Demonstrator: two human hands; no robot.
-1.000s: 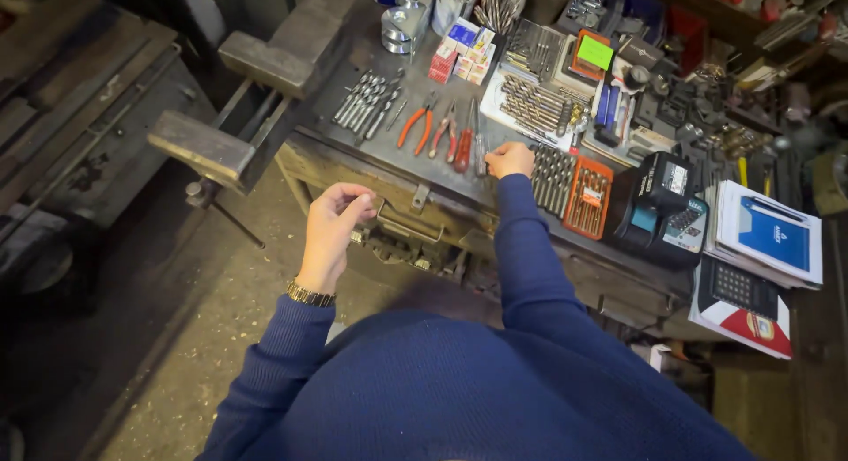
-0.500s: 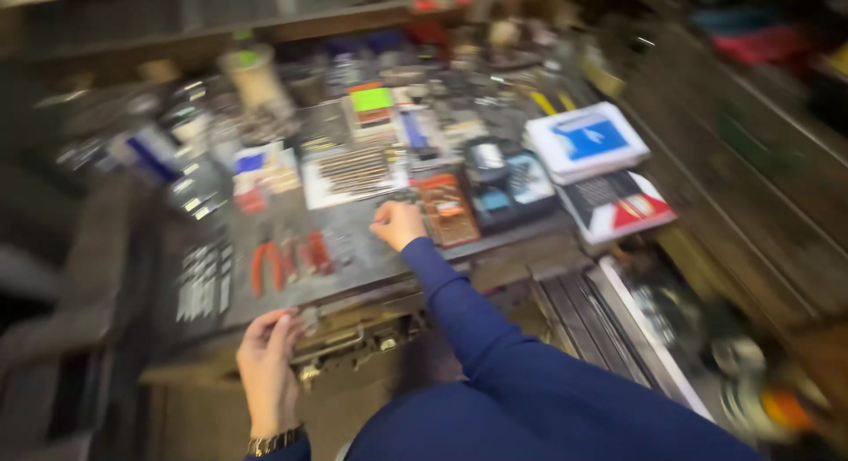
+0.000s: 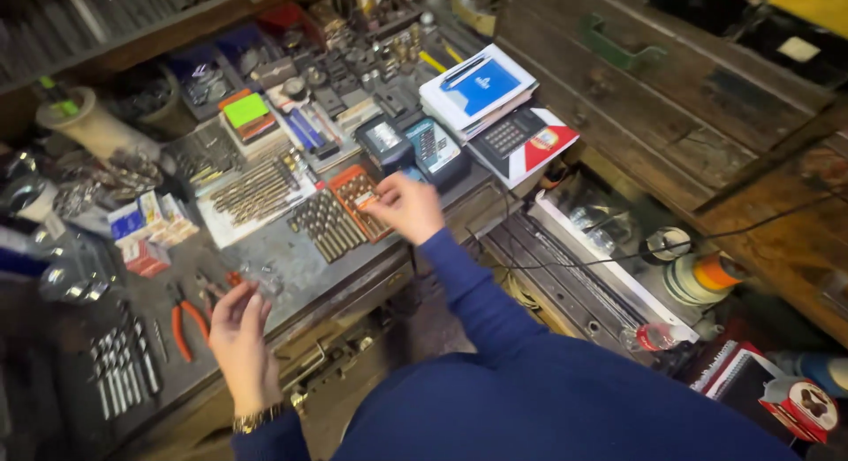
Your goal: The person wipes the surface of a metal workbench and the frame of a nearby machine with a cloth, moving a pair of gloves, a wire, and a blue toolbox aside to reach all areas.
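1. From the head view, our right hand [image 3: 408,207] reaches over the orange drill-bit case [image 3: 360,199] on the workbench [image 3: 300,268], fingers curled at its edge; whether it grips anything, we cannot tell.
2. Same view: our left hand [image 3: 237,330] hovers at the bench's front edge beside the orange-handled pliers [image 3: 184,324], fingertips pinching a small, blurred object [image 3: 263,280].

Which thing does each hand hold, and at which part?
The left hand pinches something small at its fingertips; too blurred to identify. The right hand rests over the orange drill-bit case; any grip is hidden.
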